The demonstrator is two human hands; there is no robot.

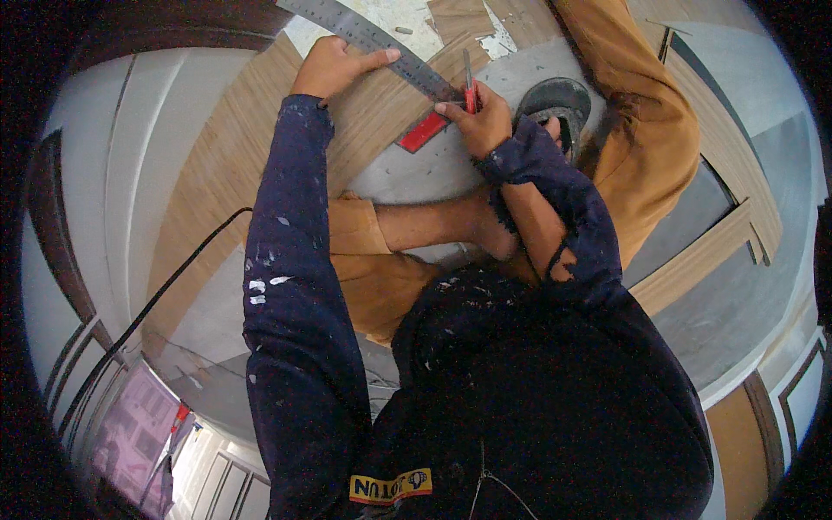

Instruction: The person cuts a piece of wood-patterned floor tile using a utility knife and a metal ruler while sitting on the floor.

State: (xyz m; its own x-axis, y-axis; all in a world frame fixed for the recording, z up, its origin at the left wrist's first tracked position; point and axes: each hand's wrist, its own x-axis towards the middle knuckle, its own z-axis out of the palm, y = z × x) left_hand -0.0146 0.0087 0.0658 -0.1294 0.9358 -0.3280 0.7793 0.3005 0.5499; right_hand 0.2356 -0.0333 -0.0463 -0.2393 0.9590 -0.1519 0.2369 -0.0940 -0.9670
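Note:
A metal square with a marked steel blade [368, 36] and a red stock [423, 133] lies across a wood-look plank [364, 130]. My left hand [340, 69] is closed on the blade, its thumb on top and its fingers curled around the edge. In my right hand [485, 121] is a red-handled utility knife [471, 94], its blade pointing away from me. The thumb of that hand rests by the square's corner, where blade and stock meet.
Plank offcuts [459, 19] and a pale torn sheet [416, 26] lie at the far side. My sandalled foot [555, 108] is just right of the knife. More planks [693, 251] lie on the grey floor at right. A black cable [165, 299] runs along the left.

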